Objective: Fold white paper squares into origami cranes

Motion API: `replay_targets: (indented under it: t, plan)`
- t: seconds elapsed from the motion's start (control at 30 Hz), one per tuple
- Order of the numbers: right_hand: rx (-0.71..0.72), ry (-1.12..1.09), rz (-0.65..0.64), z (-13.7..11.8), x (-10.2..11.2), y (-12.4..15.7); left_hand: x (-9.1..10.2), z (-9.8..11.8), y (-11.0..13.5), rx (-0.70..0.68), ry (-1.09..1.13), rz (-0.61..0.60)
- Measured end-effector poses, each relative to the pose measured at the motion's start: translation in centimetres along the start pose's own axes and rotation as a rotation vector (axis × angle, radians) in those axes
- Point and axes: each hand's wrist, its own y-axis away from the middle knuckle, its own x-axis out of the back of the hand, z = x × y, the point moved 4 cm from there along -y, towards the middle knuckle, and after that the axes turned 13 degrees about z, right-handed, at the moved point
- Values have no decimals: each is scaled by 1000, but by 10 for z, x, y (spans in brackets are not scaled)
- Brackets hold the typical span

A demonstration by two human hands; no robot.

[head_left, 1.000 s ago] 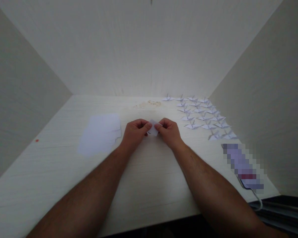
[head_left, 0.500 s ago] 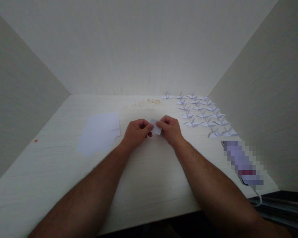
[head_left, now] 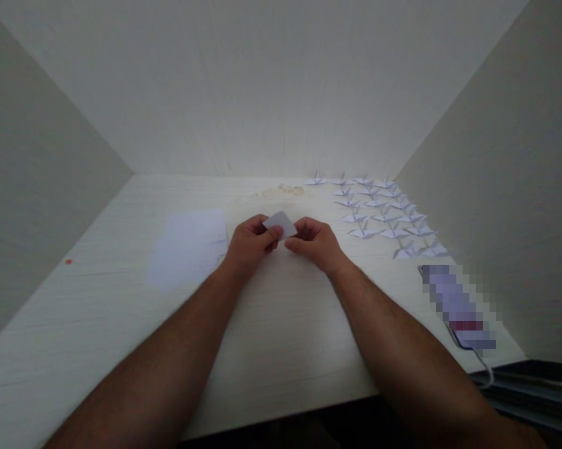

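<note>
A small square of folded white paper [head_left: 281, 221] is tilted up above the middle of the table, one corner pointing away from me. My left hand [head_left: 255, 240] pinches its near left side, thumb on top and the other fingers underneath. At the paper's right corner is my right hand [head_left: 316, 240], its fingertips at or just behind the edge. The right thumb sits below that corner, apart from the forefinger, and does not press on the paper. Whether the right fingertips touch it is hard to make out.
White sheets of paper [head_left: 187, 249] lie left of my hands. Several folded paper cranes [head_left: 384, 215] stand in rows at the back right. A phone [head_left: 456, 305] with a white cable [head_left: 489, 374] is near the right edge. Walls enclose the table [head_left: 281, 362] at back and sides.
The folded paper has turned so a corner points away, and has shifted slightly up and left with my left hand. My right thumb has come off the paper.
</note>
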Motion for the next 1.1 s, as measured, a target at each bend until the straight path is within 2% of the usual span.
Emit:
replay_targets:
  t: [0.2,0.33,0.53,0.8,0.97,1.1]
  plan:
    - [104,161,36,-5,-1,4,-5,9,8,-41,-62,-57]
    - [113,248,100,-6,2,4,-5,7,7,-20,-25,-55]
    - [72,208,101,-4,2,2,-2,0,2,-20,11,-18]
    - [17,49,48,-5,1,4,1,0,3,-11,-60,-64]
    - [38,75,80,-4,3,2,-1,0,5,-14,-177,-125]
    - [79,191,143,-7,4,2,-4,3,7,-38,-252,-104]
